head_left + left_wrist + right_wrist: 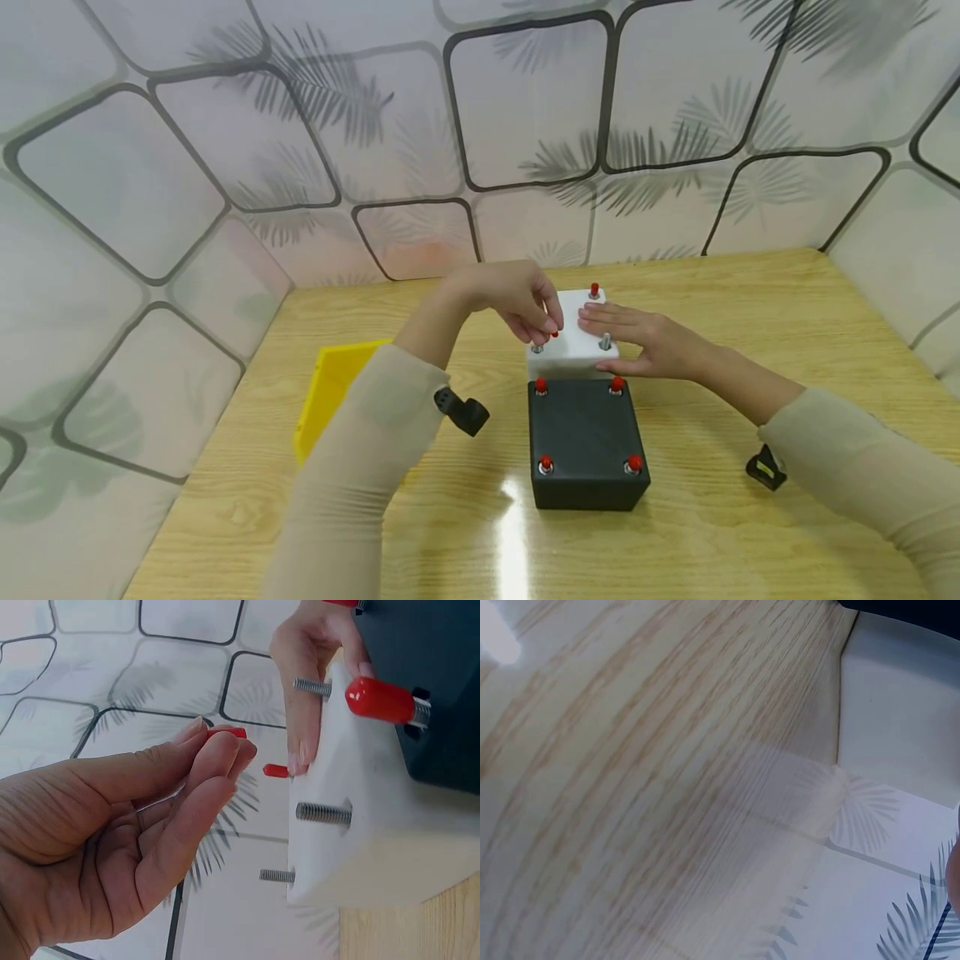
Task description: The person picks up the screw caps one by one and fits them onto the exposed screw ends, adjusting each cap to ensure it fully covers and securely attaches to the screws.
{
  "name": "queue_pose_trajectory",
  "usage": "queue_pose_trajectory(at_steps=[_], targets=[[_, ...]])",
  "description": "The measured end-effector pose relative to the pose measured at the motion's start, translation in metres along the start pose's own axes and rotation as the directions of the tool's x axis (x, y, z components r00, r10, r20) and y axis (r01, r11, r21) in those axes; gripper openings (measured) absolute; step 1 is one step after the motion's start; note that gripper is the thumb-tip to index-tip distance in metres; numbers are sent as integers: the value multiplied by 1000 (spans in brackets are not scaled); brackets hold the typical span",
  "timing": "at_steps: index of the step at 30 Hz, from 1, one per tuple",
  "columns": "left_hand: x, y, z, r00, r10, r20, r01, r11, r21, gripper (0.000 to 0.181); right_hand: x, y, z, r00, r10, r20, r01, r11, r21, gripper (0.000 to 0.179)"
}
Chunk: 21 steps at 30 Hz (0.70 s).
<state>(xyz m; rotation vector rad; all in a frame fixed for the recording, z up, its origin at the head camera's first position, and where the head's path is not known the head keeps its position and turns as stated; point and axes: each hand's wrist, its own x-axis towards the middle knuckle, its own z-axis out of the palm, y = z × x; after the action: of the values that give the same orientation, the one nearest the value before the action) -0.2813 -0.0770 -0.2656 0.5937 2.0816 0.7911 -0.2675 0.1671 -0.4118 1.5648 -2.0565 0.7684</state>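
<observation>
Between thumb and fingertips my left hand (516, 298) pinches a small red cap (238, 733), held just above the white box (572, 365). Threaded metal studs stick up from the box top: in the left wrist view three are bare, among them a near stud (324, 814), and a fourth wears a red cap (276, 770). My right hand (648, 340) rests on the right part of the white box, fingers extended across its top and thumb at its near side. Only a sliver of that hand shows in the right wrist view.
Directly in front of the white box sits a black box (585, 425) with a red-capped stud at each corner. A yellow bin (318, 400) stands at the left, partly behind my left sleeve. Patterned walls (525, 100) border the wooden table (750, 333).
</observation>
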Motion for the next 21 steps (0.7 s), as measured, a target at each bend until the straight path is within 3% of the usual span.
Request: queue_pose_trajectory(at_steps=[4, 16, 21], targets=[[4, 5, 3, 1000, 8, -3, -8, 1000, -9, 8, 0, 0, 0, 1000, -4, -4, 4, 1000, -4, 56], [22, 12, 16, 997, 73, -22, -73, 997, -29, 6, -2, 1, 0, 1000, -6, -23, 6, 1000, -4, 57], [31, 19, 23, 995, 98, -32, -97, 995, 22, 7, -2, 2, 1, 998, -30, -46, 28, 999, -35, 59]])
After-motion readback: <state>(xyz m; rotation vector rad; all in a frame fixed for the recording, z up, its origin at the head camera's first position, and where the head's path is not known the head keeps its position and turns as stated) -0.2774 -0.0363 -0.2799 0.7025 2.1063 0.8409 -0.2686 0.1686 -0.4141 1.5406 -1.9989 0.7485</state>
